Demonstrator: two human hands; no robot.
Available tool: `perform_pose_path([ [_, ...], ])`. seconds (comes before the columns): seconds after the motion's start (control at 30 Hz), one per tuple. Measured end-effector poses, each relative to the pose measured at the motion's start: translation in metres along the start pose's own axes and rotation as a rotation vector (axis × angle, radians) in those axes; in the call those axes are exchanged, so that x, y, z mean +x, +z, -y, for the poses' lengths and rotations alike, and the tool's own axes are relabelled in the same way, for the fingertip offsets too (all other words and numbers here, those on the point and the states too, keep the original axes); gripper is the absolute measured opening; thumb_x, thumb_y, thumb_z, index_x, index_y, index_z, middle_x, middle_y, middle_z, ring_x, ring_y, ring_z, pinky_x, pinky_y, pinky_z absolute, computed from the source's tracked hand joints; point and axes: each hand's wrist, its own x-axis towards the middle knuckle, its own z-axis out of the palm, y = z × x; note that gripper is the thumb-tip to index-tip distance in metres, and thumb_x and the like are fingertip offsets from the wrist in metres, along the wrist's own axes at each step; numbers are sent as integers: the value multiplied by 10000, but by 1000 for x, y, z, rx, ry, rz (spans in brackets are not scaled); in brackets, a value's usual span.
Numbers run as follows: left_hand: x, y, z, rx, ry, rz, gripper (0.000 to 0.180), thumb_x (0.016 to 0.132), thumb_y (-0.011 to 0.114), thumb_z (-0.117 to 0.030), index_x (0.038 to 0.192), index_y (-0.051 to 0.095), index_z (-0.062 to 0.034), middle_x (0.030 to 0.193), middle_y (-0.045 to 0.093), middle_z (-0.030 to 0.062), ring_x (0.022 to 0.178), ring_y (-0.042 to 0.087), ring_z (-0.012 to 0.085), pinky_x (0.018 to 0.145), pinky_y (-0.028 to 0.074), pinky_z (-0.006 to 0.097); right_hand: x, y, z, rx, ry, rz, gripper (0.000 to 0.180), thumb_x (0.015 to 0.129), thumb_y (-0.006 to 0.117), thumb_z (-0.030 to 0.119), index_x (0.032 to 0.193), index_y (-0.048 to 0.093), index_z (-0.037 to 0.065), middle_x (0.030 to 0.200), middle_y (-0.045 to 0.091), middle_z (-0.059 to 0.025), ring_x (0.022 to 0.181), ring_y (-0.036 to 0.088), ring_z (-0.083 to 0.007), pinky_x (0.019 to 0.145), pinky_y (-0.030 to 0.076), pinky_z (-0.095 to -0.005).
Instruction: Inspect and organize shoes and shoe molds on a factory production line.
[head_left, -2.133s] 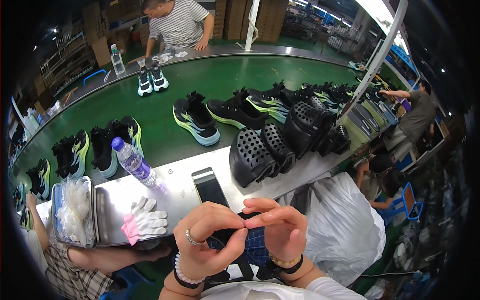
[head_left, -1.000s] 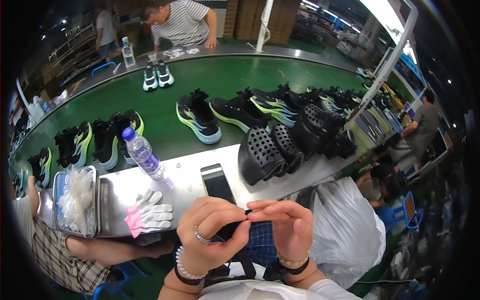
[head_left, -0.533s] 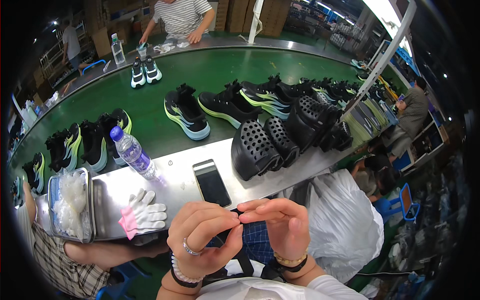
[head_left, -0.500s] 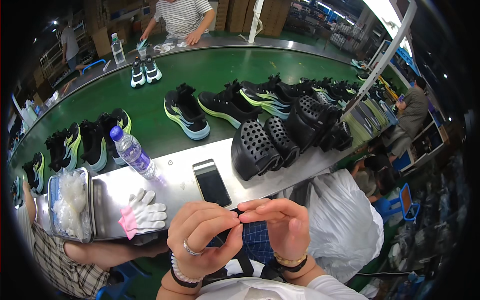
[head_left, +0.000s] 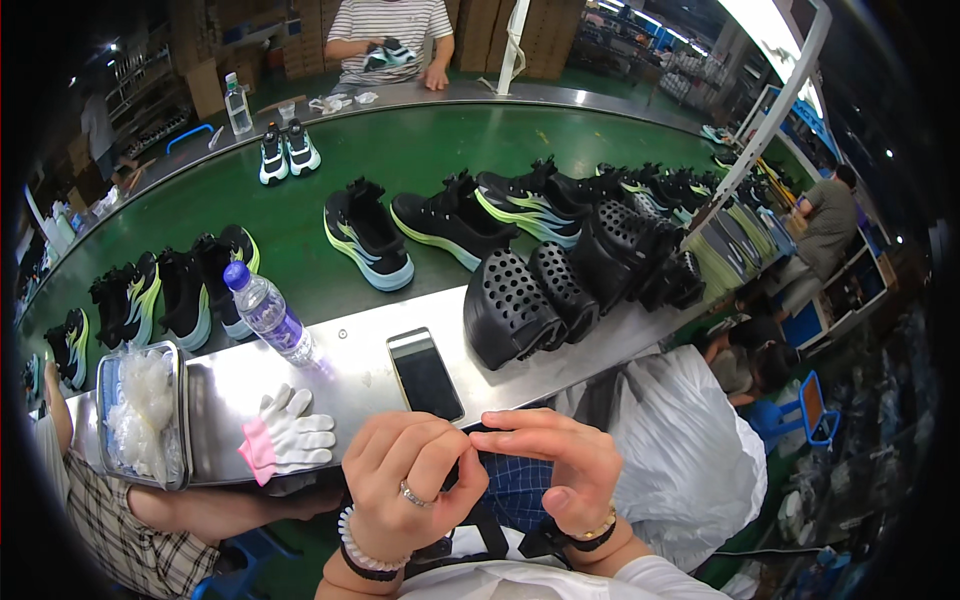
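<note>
Metal ledge is being left bare between bottle and phone, both being borne on it; knocks to the phone are perhaps being risked by any forward push. The left hand is being held curled, the right hand half open, tips meeting; whether anything is being pinched cannot be told.

Glossy smooth metal ledge, clear plastic bottle, knitted cloth glove, glossy phone screen, crinkled plastic bag

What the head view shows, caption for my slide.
Left hand and right hand close together by a phone, black sneakers on the green table beyond.
</note>
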Motion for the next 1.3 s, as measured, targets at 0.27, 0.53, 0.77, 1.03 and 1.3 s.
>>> perform_pose_path([
  [0.27, -3, 2, 8, -60, 4, -23, 205, 617, 702, 15, 778, 597, -58, 723, 608, 55, 634, 616, 238, 586, 507, 326, 1, 5, -1, 99, 29, -39, 503, 925, 537, 350, 1149, 621, -93, 1172, 651, -226, 1138, 617, -331, 958, 474, -384],
  [0.53, -4, 5, 15, -397, -246, -48, 203, 641, 714, 32, 817, 638, -35, 752, 653, 96, 670, 627, 232, 612, 499, 309, -1, 13, -10, 475, 206, -113, 579, 964, 488, 386, 1183, 547, -146, 1171, 611, -311, 1145, 611, -336, 1023, 436, -411],
  [0.77, -3, 7, 16, -520, -316, 17, 193, 655, 703, 59, 819, 640, -22, 739, 650, 96, 673, 627, 225, 617, 491, 294, -3, 13, -20, 587, 163, -104, 595, 961, 490, 399, 1163, 553, -157, 1147, 633, -285, 1236, 533, -357, 1057, 397, -431],
  [1.03, -4, 8, 9, -534, -302, -31, 198, 648, 697, 75, 813, 635, -16, 743, 654, 100, 668, 631, 222, 614, 493, 294, -4, 11, -18, 615, 177, -98, 596, 960, 491, 392, 1164, 553, -165, 1142, 634, -284, 1244, 523, -355, 1064, 386, -439],
  [1.3, -8, 12, 5, -465, -332, -130, 229, 645, 697, 83, 840, 627, -13, 772, 662, 102, 694, 639, 232, 633, 498, 299, 0, 17, -7, 563, 322, -30, 1031, 866, 237, 800, 1360, 435, -83, 1354, 503, -284, 1264, 489, -401, 1066, 351, -515],
])
